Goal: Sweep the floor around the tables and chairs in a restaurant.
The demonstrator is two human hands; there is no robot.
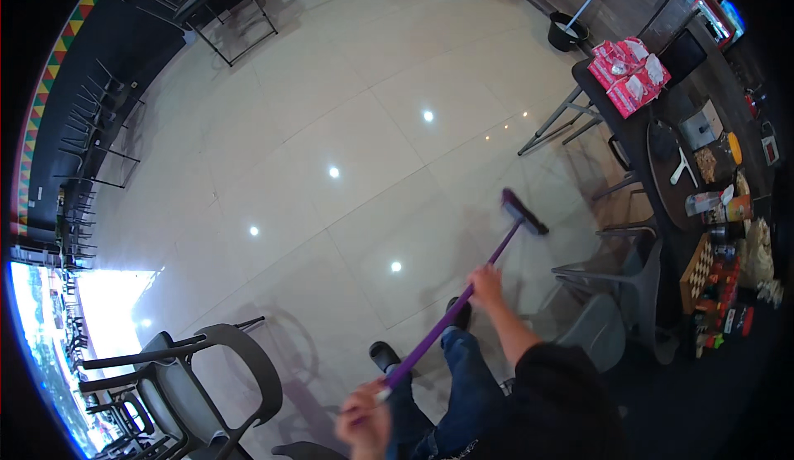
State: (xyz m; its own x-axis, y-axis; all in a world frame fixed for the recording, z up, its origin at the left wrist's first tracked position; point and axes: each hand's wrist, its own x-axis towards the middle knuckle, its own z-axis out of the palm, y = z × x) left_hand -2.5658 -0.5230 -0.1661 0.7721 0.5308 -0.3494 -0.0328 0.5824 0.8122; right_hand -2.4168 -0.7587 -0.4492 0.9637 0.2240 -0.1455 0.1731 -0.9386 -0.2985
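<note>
The right arm reaches forward from a black sleeve (562, 390), its hand (485, 285) wrapped around the purple handle of a broom (430, 337). The left hand (364, 419) sits lower in view, near the body, fingers curled around the handle's top end. The broom slants forward and right, its brush (523, 212) low over the tiles. Open floor (356, 121) spreads ahead and left; grey chairs (620, 286) and a dark table (612, 108) edge the right, stacked chairs (203, 377) the near left.
</note>
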